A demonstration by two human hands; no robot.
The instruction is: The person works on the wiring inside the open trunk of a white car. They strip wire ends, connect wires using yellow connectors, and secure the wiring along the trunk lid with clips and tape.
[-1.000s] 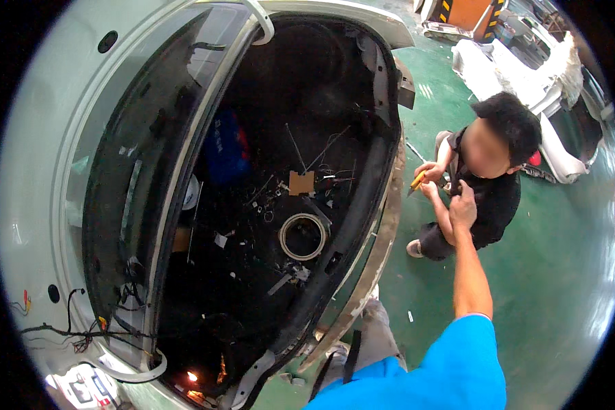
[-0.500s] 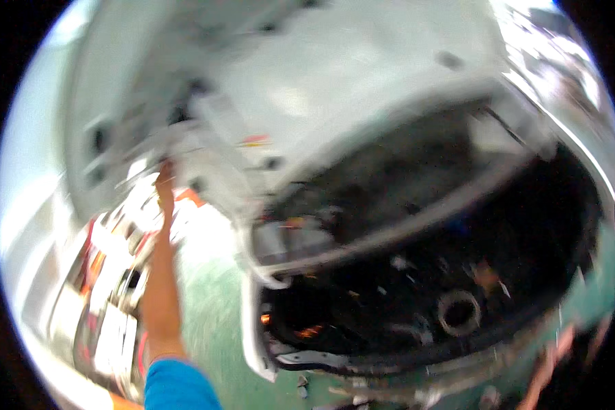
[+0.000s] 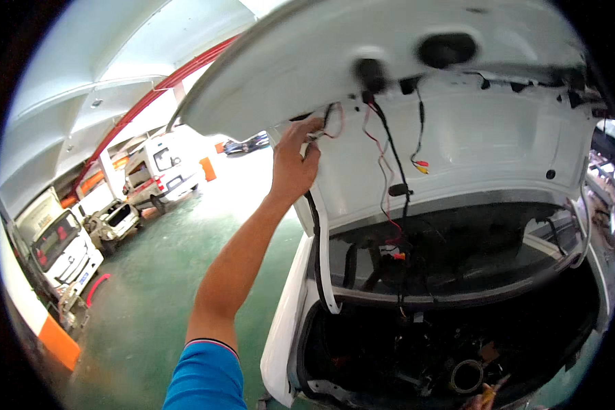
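My left hand (image 3: 295, 164) is raised at the left side of a white car's lifted trunk lid (image 3: 485, 130). Its fingers are closed around the end of a thin red-and-black wire (image 3: 339, 121) beside the lid's edge. More wiring (image 3: 387, 133) dangles from a hole in the lid, one lead ending in red and yellow plugs (image 3: 422, 166). Another red and yellow plug (image 3: 399, 256) hangs lower, before the rear window (image 3: 451, 239). Only a small part of my right hand (image 3: 484, 400) shows at the bottom edge, over the trunk; its fingers are too unclear to read.
The dark trunk (image 3: 526, 321) holds a round ring (image 3: 467, 376) and loose small items. A hinge arm (image 3: 323, 260) stands at its left. Beyond the green floor (image 3: 157, 287) are a white van (image 3: 162, 167), a white truck (image 3: 60, 249) and an orange-and-white pillar (image 3: 58, 342).
The view has steadied and swung left, showing more of the garage. My left hand now appears further right, at the lid's wires. My right hand has come in over the trunk.
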